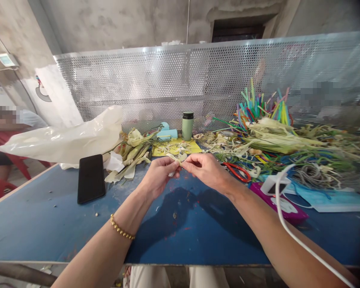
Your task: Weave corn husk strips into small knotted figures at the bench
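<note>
Both hands meet over the middle of a blue table, each closed in a pinch. My left hand (160, 174), below a gold bead bracelet (121, 228), grips a small pale strip that looks like corn husk (180, 157). The fingertips of my right hand (208, 170) pinch the same strip from the right. Just beyond the hands lies a yellow sheet (159, 151) scattered with small pale husk pieces. A bunch of dried corn husks (136, 150) lies to the left of it. The inner fingers of both hands are partly hidden.
A black phone (91, 179) and a white plastic bag (69, 140) lie left. Behind stands a green bottle (187, 126). To the right are red-handled scissors (237, 171), colourful pipe cleaners (264, 106), a husk pile (270, 136), a blue mask (333, 198) and a white cable (294, 236).
</note>
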`<state>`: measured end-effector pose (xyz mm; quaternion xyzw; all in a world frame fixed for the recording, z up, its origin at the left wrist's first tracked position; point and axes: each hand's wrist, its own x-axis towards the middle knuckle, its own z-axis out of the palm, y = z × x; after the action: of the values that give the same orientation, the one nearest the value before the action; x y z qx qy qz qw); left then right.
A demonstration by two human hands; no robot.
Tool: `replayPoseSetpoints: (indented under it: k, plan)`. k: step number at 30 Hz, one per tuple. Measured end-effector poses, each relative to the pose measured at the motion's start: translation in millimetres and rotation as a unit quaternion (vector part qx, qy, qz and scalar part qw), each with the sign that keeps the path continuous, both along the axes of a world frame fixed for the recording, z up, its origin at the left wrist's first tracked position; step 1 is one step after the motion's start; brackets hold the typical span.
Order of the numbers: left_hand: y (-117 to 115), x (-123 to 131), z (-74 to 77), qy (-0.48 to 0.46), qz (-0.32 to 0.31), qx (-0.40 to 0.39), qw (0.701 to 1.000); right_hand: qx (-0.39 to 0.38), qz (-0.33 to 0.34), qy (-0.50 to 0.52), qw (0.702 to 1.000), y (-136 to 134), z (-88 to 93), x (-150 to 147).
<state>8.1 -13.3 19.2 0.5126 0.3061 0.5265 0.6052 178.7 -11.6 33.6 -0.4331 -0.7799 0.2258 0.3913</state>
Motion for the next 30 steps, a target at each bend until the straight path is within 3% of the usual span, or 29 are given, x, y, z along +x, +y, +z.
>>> replayPoseSetpoints:
  k: [3, 8, 15, 20, 30]
  plan:
    - [-1.1, 0.7, 2.0, -0.004, 0.010, -0.004, 1.000, -0.008, -0.024, 0.036, 0.999, 2.9, 1.3, 2.5]
    - [-2.8, 3.8, 0.6, 0.011, -0.027, -0.002, 1.000, -0.038, 0.016, 0.123, 0.992, 5.6, -0.7, 1.5]
    - [-1.2, 3.8, -3.1, 0.024, -0.022, 0.028, 0.999, -0.037, -0.010, 0.107, 0.994, 5.3, -4.0, -1.0]
    - [-2.2, 5.4, -2.1, 0.028, -0.024, 0.018, 0.999, -0.011, -0.028, 0.100, 0.995, 6.2, -5.2, -1.8]
    - [-3.0, 6.0, -1.4, 0.022, -0.028, 0.012, 0.999, -0.029, -0.026, 0.116, 0.992, 4.6, -4.0, -1.0]
